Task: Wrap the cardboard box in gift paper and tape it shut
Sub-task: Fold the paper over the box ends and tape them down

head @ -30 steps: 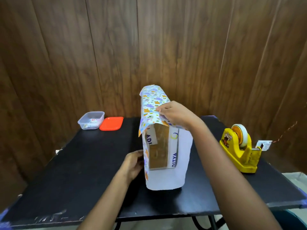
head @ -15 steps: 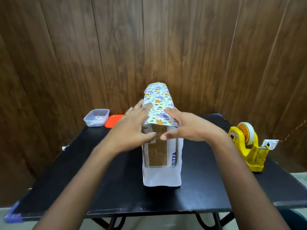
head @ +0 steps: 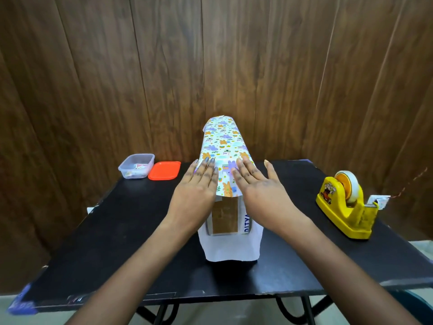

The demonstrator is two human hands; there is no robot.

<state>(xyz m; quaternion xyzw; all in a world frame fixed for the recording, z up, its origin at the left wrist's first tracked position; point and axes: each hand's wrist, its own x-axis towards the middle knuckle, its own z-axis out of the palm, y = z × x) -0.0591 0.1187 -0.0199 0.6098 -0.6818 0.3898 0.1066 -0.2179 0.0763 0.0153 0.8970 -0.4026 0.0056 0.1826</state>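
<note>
Cardboard box (head: pixel 225 218): stands in the middle of the table, long axis running near to far. Its near end face is bare, brown board with white margins and blue letters down its right edge.
Gift paper (head: pixel 222 146): draped over the top of the box, the patterned side up with small purple and orange figures on white. It curves down both long sides. At the near end the plain white underside shows, hanging past the box on the left and right and reaching the table.
Left hand (head: pixel 194 191): palm down, fingers straight and close together. It lies flat on the left part of the paper at the near top of the box and grips nothing.
Right hand (head: pixel 260 188): palm down, fingers straight and a little spread. The inner fingers lie on the right part of the paper, the outer finger reaches past the paper's edge. It grips nothing.
Table (head: pixel 117 242): black top on dark legs.
Tape dispenser (head: pixel 344 208): yellow, with a roll of tape mounted, on the right of the table, well apart from the box.
Plastic container (head: pixel 137 168): clear, open, at the far left of the table, with small items inside too small to tell.
Orange lid (head: pixel 164 177): flat on the table, just beside the container on its right.
Wall (head: pixel 93 78): dark wooden panels behind the table.
</note>
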